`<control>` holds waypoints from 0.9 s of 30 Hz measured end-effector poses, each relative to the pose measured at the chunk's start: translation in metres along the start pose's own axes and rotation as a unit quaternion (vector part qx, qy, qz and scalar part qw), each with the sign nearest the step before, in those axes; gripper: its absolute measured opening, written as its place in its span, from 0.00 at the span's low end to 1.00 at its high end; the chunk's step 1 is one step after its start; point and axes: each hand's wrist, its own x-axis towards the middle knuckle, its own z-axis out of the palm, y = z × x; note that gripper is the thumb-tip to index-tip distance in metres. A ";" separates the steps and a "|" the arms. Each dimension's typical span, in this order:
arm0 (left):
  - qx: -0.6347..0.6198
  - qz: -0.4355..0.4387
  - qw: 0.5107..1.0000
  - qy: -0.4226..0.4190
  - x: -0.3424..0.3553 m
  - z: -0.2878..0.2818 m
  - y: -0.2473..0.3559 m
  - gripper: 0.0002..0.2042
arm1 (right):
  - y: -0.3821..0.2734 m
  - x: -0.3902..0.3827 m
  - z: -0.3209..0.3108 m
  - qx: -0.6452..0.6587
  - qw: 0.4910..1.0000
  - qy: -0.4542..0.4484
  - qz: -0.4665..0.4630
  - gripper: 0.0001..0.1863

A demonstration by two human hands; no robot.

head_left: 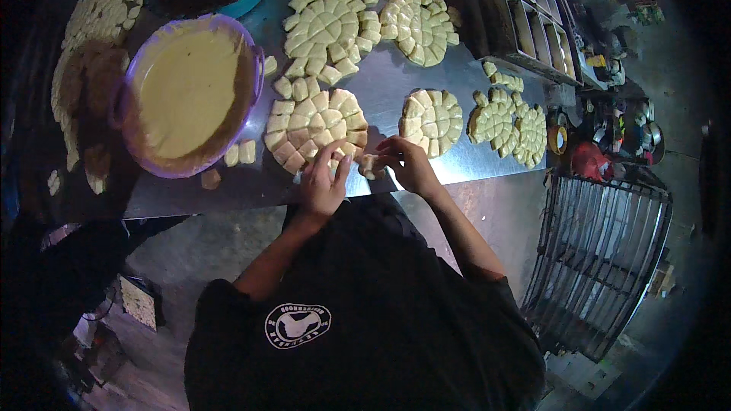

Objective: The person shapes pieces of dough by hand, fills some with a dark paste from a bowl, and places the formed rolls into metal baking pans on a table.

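Several pieces of pale dough packed together form a round cluster (pixel 314 125) near the table's front edge. My left hand (pixel 325 183) lies at the near edge of this cluster, its fingers stretched out and apart. Just to the right, my right hand (pixel 413 167) has its fingers closed on a small dough piece (pixel 371 167) at the edge of the table. A smaller round dough cluster (pixel 431 123) lies beyond my right hand. Its pieces sit close against each other, like those of the first cluster.
A purple-rimmed basin (pixel 251 53) of yellowish batter stands on the metal table (pixel 381 84) at left, with a teal tub (pixel 251 1) behind. More dough clusters (pixel 324 23) lie farther back. A rack of trays (pixel 525 15) stands far right; a metal rack (pixel 601 251) sits below.
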 end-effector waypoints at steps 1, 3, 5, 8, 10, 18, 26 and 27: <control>-0.002 0.004 0.999 -0.033 -0.001 -0.006 0.002 0.14 | 0.023 0.004 0.001 -0.047 0.998 -0.028 -0.030 0.15; -0.004 0.010 0.996 -0.087 0.000 -0.013 0.006 0.13 | 0.014 0.009 -0.003 -0.067 0.994 -0.063 -0.049 0.16; 0.035 0.073 0.990 -0.119 0.007 -0.011 0.010 0.11 | 0.007 0.013 -0.008 -0.086 0.989 0.004 -0.116 0.16; 0.072 0.165 0.975 -0.133 0.014 0.007 0.012 0.14 | -0.010 0.029 -0.029 -0.148 0.984 0.037 -0.091 0.10; 0.145 0.274 0.943 -0.117 0.018 0.031 0.007 0.14 | 0.012 0.051 -0.047 -0.229 0.961 0.080 -0.136 0.07; 0.275 0.144 0.939 -0.151 0.012 0.072 0.019 0.13 | 0.017 0.206 -0.093 -0.434 0.790 0.225 -0.370 0.12; 0.321 0.103 0.941 -0.009 -0.006 0.088 0.058 0.15 | 0.021 0.254 -0.127 -0.321 0.845 0.189 -0.383 0.11; 0.306 0.105 0.945 0.037 -0.006 0.094 0.064 0.15 | 0.033 0.249 -0.119 -0.299 0.852 0.148 -0.405 0.12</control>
